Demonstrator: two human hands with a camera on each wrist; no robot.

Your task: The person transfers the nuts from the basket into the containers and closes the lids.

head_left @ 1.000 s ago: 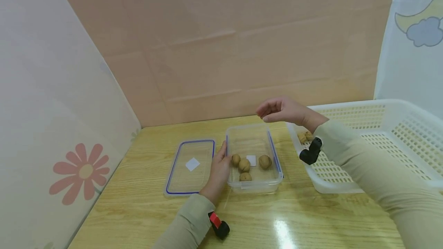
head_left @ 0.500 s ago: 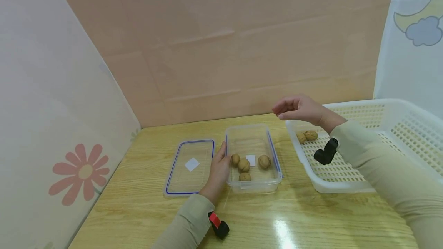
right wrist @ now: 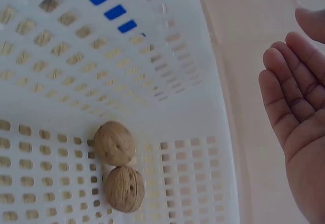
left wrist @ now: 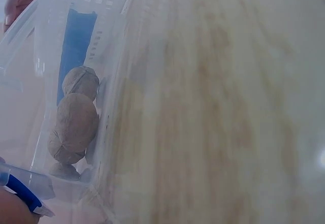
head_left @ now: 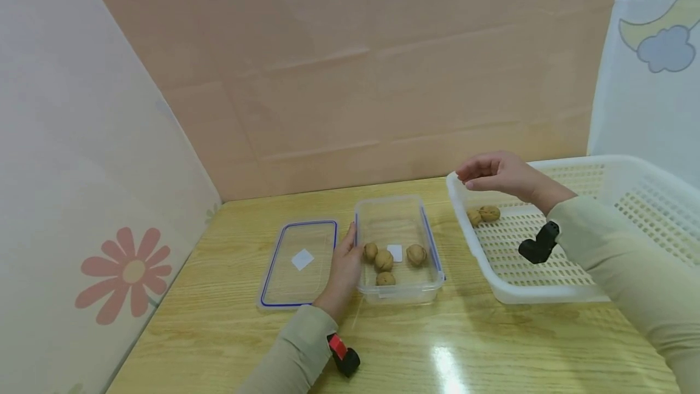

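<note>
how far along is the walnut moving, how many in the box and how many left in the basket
Four walnuts already lie in the clear container. The left hand rests against its side; the right hand hovers empty over the white basket. Two walnuts remain in the basket. The lid lies off, beside the container.

You have six walnuts in view: four in the one clear container (head_left: 399, 289) and two in the one white basket (head_left: 547, 294). One lid (head_left: 298, 263) lies on the table. Two white stickers are counted, one on the lid, one in the container.
</note>
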